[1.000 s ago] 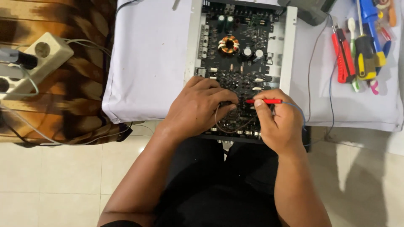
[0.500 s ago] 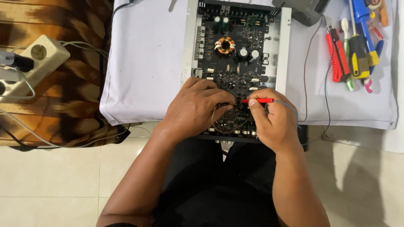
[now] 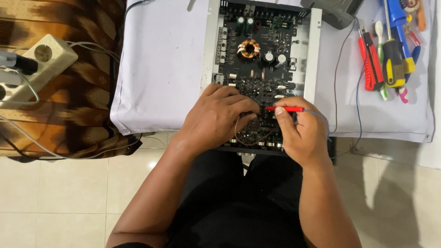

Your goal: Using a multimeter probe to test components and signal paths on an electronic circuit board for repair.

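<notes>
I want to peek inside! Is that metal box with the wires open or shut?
Open. The metal box has no lid on, so its dark board with the copper coil shows. Both hands rest on it.

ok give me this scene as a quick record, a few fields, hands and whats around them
left hand: resting on the circuit board, fingers curled
right hand: pinching a red probe, tip toward the left hand
board: open metal chassis on a white cloth
right of board: screwdrivers and red cutter
far left: power strip

Your red probe [image 3: 285, 109] lies level across the dark circuit board [image 3: 262, 59], which sits flat in its open metal chassis on the white cloth.
</notes>
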